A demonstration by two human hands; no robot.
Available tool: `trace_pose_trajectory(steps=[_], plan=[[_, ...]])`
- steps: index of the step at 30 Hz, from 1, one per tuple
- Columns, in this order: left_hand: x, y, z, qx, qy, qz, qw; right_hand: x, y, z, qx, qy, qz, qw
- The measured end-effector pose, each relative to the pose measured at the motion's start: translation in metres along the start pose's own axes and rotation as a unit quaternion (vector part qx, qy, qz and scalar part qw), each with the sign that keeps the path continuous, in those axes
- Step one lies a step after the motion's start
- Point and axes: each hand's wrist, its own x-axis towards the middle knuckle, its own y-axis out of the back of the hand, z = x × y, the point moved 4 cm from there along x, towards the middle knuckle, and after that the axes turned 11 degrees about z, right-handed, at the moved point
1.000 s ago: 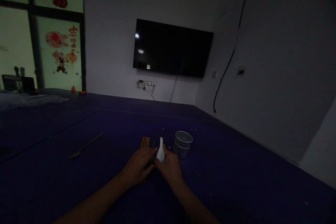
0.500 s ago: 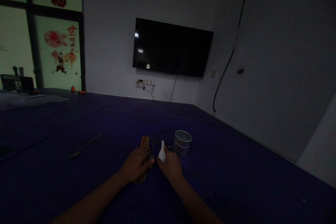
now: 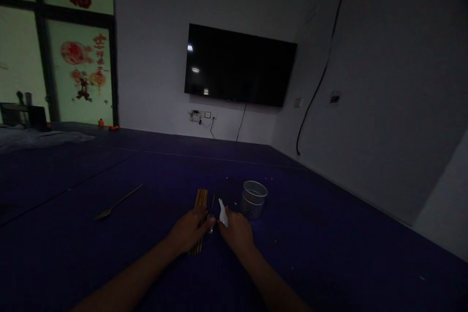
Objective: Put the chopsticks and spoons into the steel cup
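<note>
A bundle of several chopsticks (image 3: 201,197) lies on the purple surface, partly covered by my left hand (image 3: 186,230). That hand's thumb and forefinger close around a small metal spoon (image 3: 211,229) beside the chopsticks; its dark handle points away from me. My right hand (image 3: 237,231) is closed on a white soup spoon (image 3: 223,213), whose handle leans up and left toward the metal spoon. Part of the white spoon is hidden by my fingers. Just beyond my right hand stands a metal cup with holes low in its side (image 3: 253,200).
Off to the left lies a long-handled utensil (image 3: 119,202). Clear plastic sheeting (image 3: 44,140), a dark holder (image 3: 25,115) and small orange items (image 3: 113,127) are at the far left. A television (image 3: 239,66) hangs on the back wall, and a wall borders the surface at right.
The white spoon's handle has tilted left, toward the metal spoon. More of the metal spoon's bowl shows beneath my left thumb. The chopsticks and cup have stayed in place.
</note>
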Motion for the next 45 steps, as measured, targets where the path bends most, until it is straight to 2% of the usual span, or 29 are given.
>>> trace_pose_trajectory(steps=[8, 16, 22, 27, 32, 39, 45], plan=[[0.0, 0.004, 0.001, 0.009, -0.017, 0.037, 0.999, -0.002, -0.001, -0.002, 0.016, 0.006, 0.01, 1.0], [0.001, 0.009, 0.004, 0.015, 0.007, 0.001, 1.0, -0.002, 0.001, -0.004, 0.019, 0.014, 0.018, 1.0], [0.0, 0.008, 0.0, 0.022, -0.013, 0.019, 0.999, 0.0, -0.005, -0.006, 0.003, 0.072, 0.023, 0.997], [-0.001, 0.006, -0.001, 0.028, -0.022, 0.032, 0.999, -0.003, -0.015, -0.003, 0.028, 0.081, 0.013, 0.996], [0.001, 0.003, -0.007, 0.01, -0.044, 0.061, 0.997, -0.002, -0.017, -0.003, 0.034, 0.082, 0.013, 0.996], [0.005, -0.004, -0.012, -0.021, -0.063, -0.03, 0.997, -0.001, -0.018, -0.003, 0.037, 0.081, 0.007, 0.996], [0.003, -0.005, -0.013, -0.019, -0.057, -0.037, 0.998, 0.0, -0.013, 0.001, 0.046, 0.087, -0.013, 0.995]])
